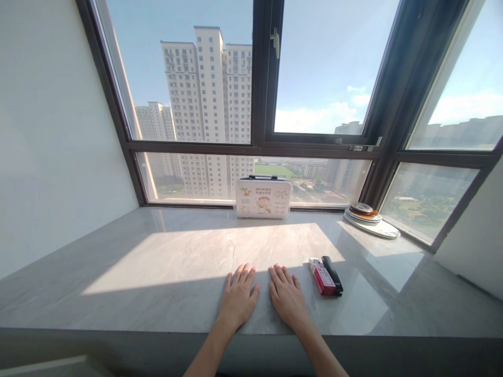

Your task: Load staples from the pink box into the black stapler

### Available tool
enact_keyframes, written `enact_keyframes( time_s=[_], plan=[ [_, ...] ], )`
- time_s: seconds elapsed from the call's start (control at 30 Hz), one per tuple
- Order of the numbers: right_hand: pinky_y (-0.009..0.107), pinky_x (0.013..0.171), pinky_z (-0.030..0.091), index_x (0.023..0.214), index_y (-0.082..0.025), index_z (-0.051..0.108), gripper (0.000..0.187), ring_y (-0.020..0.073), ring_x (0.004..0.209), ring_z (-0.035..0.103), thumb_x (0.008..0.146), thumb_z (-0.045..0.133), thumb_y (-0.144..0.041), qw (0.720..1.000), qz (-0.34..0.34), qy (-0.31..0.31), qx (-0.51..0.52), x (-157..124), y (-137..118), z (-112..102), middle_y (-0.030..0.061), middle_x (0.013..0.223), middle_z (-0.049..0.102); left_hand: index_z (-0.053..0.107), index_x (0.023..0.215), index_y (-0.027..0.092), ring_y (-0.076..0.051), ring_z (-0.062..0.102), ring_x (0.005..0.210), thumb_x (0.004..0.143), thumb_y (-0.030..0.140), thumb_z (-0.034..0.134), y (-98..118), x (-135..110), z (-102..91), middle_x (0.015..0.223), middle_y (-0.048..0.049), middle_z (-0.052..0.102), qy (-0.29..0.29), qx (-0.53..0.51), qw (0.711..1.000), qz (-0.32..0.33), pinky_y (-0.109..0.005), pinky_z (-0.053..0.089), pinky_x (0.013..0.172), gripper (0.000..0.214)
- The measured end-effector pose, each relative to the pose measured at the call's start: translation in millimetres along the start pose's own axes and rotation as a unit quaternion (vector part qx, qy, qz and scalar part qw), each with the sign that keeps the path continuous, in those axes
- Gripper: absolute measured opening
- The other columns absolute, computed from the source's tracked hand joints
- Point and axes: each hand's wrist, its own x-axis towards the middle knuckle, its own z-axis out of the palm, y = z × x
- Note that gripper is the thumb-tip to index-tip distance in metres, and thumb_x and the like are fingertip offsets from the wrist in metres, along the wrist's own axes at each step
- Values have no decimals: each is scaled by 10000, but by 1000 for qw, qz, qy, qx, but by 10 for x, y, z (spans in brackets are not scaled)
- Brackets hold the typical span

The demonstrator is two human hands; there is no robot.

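Sunlit sill (pixel 176 309): L hand (pixel 239 296) & R hand (pixel 288 296) flat, fingers slightly spread, empty; red/white box (pixel 323 277) & black stapler (pixel 332 275) just right of R hand (nearer), long axes fwd-left.

Beside the right hand (pixel 290 299), the box (pixel 324 278) seemed cardboard, the stapler (pixel 332 274) plastic; under this hand, the sill (pixel 157 306) looked smooth and glossy.

Apparent high-rise home, wide windowsill (pixel 157 298), tower blocks (pixel 210 89) outside
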Motion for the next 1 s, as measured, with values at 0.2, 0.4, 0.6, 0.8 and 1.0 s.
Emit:
enact_keyframes(
  time_s=[0.2, 0.4, 0.6, 0.8, 1.0],
  plan=[
    [465, 1208, 169, 1570, -318, 344, 549, 249, 1527, 223, 1029, 268, -380, 1000, -4, 11, -3, 3, 7, 33, 22, 1642, 299, 368, 1534, 341, -246, 209, 1531, 1008, 438, 309, -3, -4, 0, 1642, -4, 309, 2, -1, 1000, 1, -533, 177, 1238, 538],
    [466, 1205, 180, 1565, -328, 352, 546, 252, 1522, 238, 1029, 267, -386, 1000, -4, 17, -5, 15, 12, 67, 18, 1637, 313, 368, 1535, 348, -248, 217, 1528, 1006, 440, 310, -11, -8, 0, 1637, -2, 321, 6, -7, 1000, -1, -534, 180, 1236, 539],
    [456, 1208, 176, 1564, -328, 357, 546, 248, 1523, 236, 1027, 280, -385, 1000, -6, 19, -7, 13, 18, 69, 15, 1635, 316, 369, 1540, 332, -262, 201, 1535, 989, 476, 348, 12, -21, -33, 1644, -14, 305, 1, -13, 1000, -4, -540, 162, 1240, 570],
    [471, 1205, 178, 1566, -312, 355, 547, 256, 1526, 222, 1029, 277, -376, 1000, -9, 15, -15, 18, 13, 87, 15, 1643, 296, 273, 1577, 362, -295, 165, 1545, 846, 775, 484, 99, -132, -204, 1661, 7, 254, -61, -85, 988, 117, -526, 120, 1259, 866],
    [497, 1219, 152, 1593, -302, 282, 582, 267, 1547, 140, 1014, 302, -355, 999, -19, -15, -28, 23, 30, 101, 9, 1669, 211, 97, 1619, 281, -335, 157, 1542, 688, 774, 666, 271, -126, -269, 1685, -72, 145, -94, -160, 967, 174, -543, 119, 1253, 1197]
  ],
)
